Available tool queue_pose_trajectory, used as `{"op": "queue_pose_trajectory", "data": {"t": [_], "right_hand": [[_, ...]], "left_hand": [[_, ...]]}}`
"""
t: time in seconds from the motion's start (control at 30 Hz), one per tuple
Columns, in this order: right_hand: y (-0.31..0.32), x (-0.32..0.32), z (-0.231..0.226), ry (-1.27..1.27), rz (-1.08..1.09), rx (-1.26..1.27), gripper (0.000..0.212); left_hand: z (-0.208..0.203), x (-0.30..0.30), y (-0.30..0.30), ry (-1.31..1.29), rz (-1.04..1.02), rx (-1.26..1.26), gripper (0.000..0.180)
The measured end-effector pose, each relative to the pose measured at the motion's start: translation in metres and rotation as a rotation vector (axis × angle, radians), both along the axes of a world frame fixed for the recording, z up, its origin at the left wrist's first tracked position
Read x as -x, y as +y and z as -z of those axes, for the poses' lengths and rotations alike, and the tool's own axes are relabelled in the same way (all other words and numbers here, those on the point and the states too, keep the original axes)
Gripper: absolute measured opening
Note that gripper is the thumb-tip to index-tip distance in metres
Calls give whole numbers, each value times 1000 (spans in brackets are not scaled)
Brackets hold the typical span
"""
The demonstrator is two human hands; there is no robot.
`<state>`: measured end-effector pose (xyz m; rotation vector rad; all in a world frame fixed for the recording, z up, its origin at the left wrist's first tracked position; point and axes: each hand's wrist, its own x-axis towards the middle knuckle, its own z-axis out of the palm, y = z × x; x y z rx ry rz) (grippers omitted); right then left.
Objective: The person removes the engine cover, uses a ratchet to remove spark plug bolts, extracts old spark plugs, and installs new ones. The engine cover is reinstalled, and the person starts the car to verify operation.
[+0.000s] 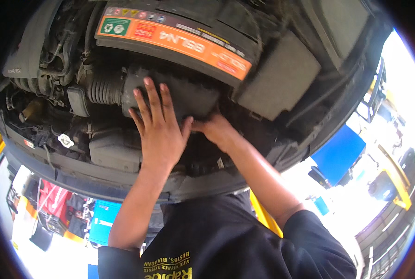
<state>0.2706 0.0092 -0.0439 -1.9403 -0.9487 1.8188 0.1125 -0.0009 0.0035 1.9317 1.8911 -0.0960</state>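
A black air filter housing [189,93] lies in the engine bay, with a ribbed intake hose [104,88] joined to its left end. My left hand [160,130] rests flat on top of the housing, fingers spread and holding nothing. At the near right corner of the housing, my right hand [219,132] is closed around the edge. Its thumb points left, close to my left thumb, while its other fingers are mostly hidden by the housing. Just beyond sits a car battery [179,44] with an orange and black label.
A black box cover [279,76] stands right of the housing. The engine cover [24,42] is at far left, near a white cap [65,140]. The car's front edge [170,193] curves below my forearms. Behind are a blue panel [339,153] and yellow posts [395,181].
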Motion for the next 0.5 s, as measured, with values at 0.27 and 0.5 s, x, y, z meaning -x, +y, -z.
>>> {"op": "queue_pose_trajectory", "data": {"t": [0.27, 0.5], "right_hand": [[0, -32, -13, 160, 89, -10, 81], [-10, -10, -5, 18, 117, 150, 96]], "left_hand": [[2, -16, 1, 121, -71, -21, 103], [8, -27, 44, 34, -44, -56, 88]]}}
